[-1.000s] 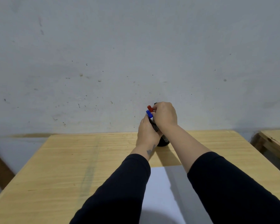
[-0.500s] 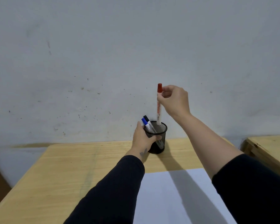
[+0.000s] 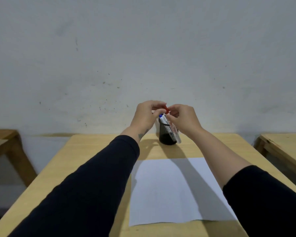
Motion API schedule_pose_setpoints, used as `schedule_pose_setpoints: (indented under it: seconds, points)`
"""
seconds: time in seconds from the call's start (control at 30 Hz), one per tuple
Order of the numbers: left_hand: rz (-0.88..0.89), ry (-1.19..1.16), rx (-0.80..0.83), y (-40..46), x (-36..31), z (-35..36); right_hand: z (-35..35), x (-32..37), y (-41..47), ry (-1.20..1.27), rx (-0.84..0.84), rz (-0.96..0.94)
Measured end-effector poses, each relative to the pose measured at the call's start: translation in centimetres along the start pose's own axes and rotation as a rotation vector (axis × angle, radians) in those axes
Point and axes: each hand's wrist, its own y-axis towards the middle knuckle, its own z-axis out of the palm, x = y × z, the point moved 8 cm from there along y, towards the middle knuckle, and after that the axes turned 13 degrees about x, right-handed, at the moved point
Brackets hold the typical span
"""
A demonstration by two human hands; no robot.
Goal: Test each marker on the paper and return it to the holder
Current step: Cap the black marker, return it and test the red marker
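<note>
1. The fingertips of the left hand are pinching the red cap of a slim white-barrelled marker, thumb and forefinger closed on it.
2. The fingers of the right hand are closing on the same marker just below the cap, clamped around the upper barrel; whether the cap is coming off cannot be told.
3. The marker is slanting down from the two hands, its lower end showing in front of the black wire-mesh cylindrical holder, on the holder's right side; whether it is touching the holder cannot be told.
4. A second marker with a blue cap is standing in the holder, leaning toward the left hand, its cap just under the red one.
5. Both hands are hovering directly above the holder's mouth, close together, partly hiding its rim.
6. The holder is standing upright on the light wooden table, near the far edge.
7. A white sheet of paper is lying flat on the table, on the near side of the holder and well apart from it; its surface is showing no marks.
8. Black sleeves are covering both forearms, reaching in from the near side of the holder, the right one pushed back further.
9. A grey scuffed wall is rising behind the holder.
</note>
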Motion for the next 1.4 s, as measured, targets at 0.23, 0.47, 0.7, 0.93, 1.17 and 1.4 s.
schedule_pose_setpoints:
  seconds: [0.23,0.47,0.7,0.93,1.17,1.4]
  points:
    - [-0.083,0.005,0.075,-3.9,1.7,-0.5,3.3,1.0,-2.0,-0.035,0.162,-0.035]
    - [-0.168,-0.091,-0.152,-6.3,3.2,-3.3,4.4,1.4,-3.3,0.056,-0.01,-0.018]
    - [-0.153,-0.235,-0.323,-7.9,4.0,-3.6,10.0,-1.5,-4.7,1.252,0.057,0.534]
    - [-0.178,0.007,-0.102,-9.0,5.3,-2.0,11.0,-2.9,-4.3,1.37,-0.007,0.55]
    - [-0.331,-0.146,-0.163,-8.7,7.4,-2.3,8.8,-4.2,-3.0,1.285,-0.124,0.458]
    - [-0.62,0.22,0.107,-9.3,12.4,-1.3,7.3,-5.7,-2.3,0.971,0.038,0.356]
